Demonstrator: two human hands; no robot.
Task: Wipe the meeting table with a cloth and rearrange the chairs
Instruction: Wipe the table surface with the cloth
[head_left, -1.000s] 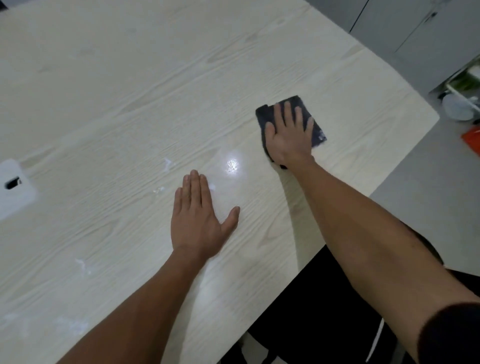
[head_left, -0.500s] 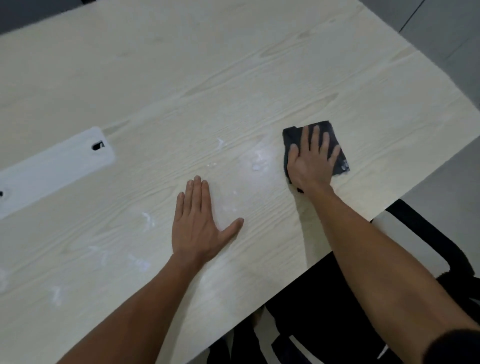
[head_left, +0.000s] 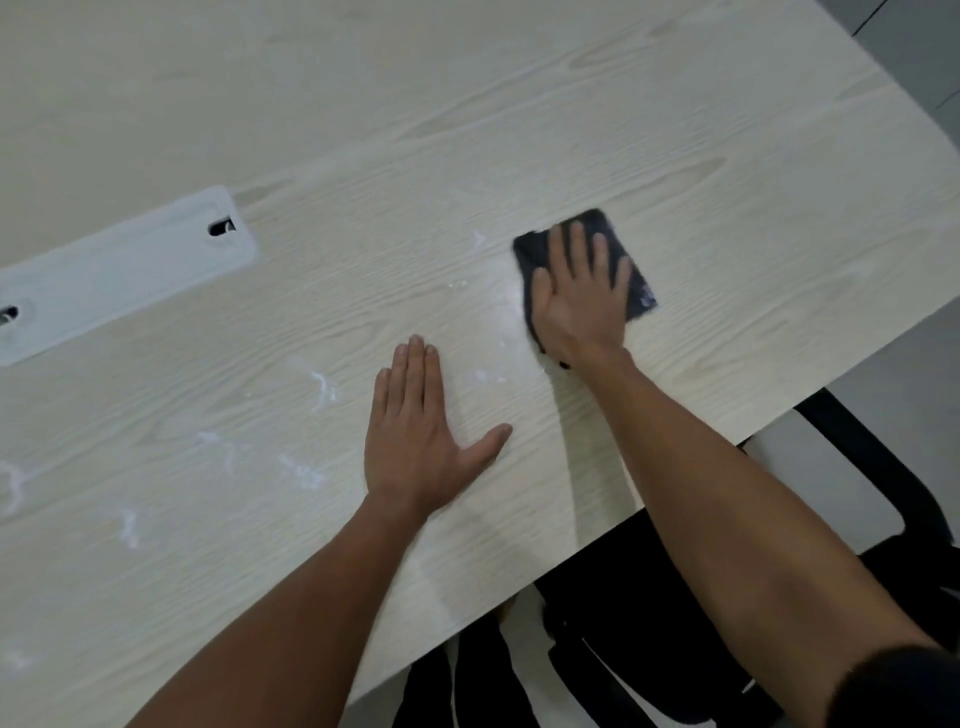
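Chair (head_left: 883, 493) frame, black, shows below the table edge nearest you, just beside your right forearm. Your left hand (head_left: 415, 441) lies flat on the table (head_left: 519, 130), fingers straight and together, thumb spread out toward your right arm; it holds nothing. White smears (head_left: 311, 415) streak the pale wood on the outer side of that hand, and fainter specks sit between your two hands. Farther out, your right hand (head_left: 579, 296) presses palm-down on the dark cloth (head_left: 636, 291), fingers straight and slightly fanned, not curled round it. The cloth lies folded flat under that hand, its edges showing past your fingertips and past the little-finger side. Beyond your left hand and well apart from it, a white cable panel (head_left: 119, 270) with dark openings is set into the tabletop
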